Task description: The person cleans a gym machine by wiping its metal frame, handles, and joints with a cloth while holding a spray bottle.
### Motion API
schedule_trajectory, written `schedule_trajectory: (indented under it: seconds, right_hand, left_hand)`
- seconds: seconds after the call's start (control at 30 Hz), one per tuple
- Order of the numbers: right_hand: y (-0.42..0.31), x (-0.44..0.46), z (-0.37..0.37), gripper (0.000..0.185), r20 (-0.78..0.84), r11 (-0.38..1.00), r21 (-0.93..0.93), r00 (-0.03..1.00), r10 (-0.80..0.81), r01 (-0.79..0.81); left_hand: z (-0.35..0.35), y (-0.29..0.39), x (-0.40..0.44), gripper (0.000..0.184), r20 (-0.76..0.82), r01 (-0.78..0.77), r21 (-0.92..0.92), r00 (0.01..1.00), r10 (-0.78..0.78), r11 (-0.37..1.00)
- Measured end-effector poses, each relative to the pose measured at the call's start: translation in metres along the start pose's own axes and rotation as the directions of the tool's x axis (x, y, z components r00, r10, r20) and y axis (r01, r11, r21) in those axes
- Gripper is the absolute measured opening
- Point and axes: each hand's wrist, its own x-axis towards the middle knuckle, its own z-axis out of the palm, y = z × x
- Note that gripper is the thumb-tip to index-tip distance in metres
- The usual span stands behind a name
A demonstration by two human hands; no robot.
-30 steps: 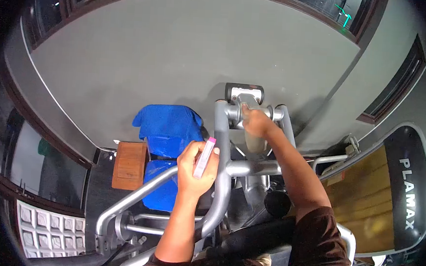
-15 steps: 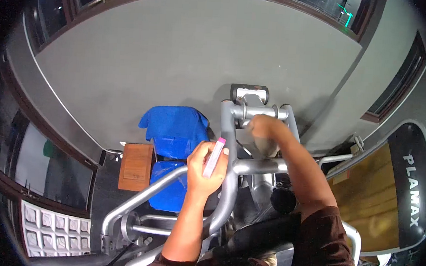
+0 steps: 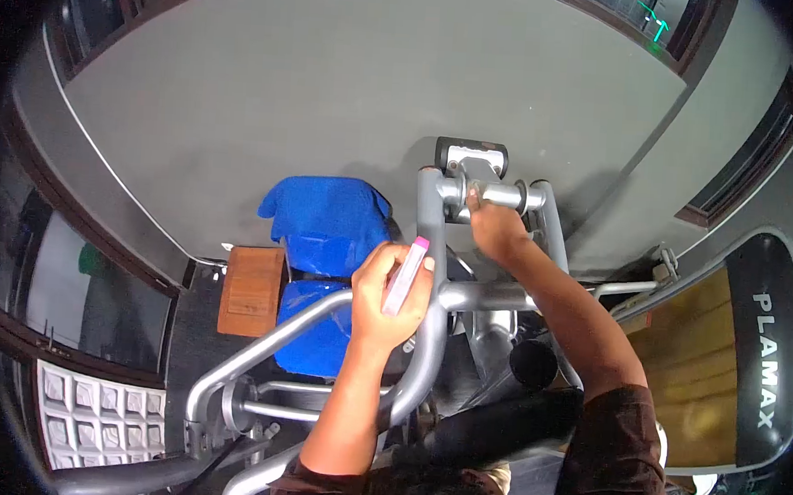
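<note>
My left hand (image 3: pixel 389 288) is closed around a small pale box with a pink end (image 3: pixel 406 277), held upright just left of a grey upright tube of the metal frame (image 3: pixel 426 331). Farther forward, my right hand (image 3: pixel 497 228) reaches over the machine's top, its fingers at the silver cross tube (image 3: pixel 501 195). A finger or something thin points up against that tube. Whether the right hand holds anything is too small to make out. Beyond the tube sits a black and white end piece (image 3: pixel 472 157).
A blue chair with a blue cloth (image 3: pixel 326 205) stands left of the frame, beside a brown wooden box (image 3: pixel 251 291). At the right is a PLAMAX panel (image 3: pixel 757 360). A grey wall (image 3: pixel 334 80) lies ahead, and a white gridded panel (image 3: pixel 100 415) at lower left.
My right hand dipped below the cross tube and is back up against it. The left hand still grips the small box. The whole view has shifted slightly.
</note>
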Motion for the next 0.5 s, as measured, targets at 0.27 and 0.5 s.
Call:
schedule_trajectory:
  seconds: [0.27,0.5]
  right_hand:
    - [0.012,-0.017,0.015,0.048,0.087,0.999,0.025,0.996,0.021,-0.023]
    - [0.013,-0.021,-0.004,0.049,-0.212,0.984,0.177,0.977,0.014,0.024]
  left_hand:
    - [-0.002,-0.005,-0.004,0.013,-0.005,-0.075,0.017,0.997,0.076,0.997]
    - [0.0,-0.007,-0.003,0.012,-0.013,-0.055,0.017,0.998,0.055,0.998]
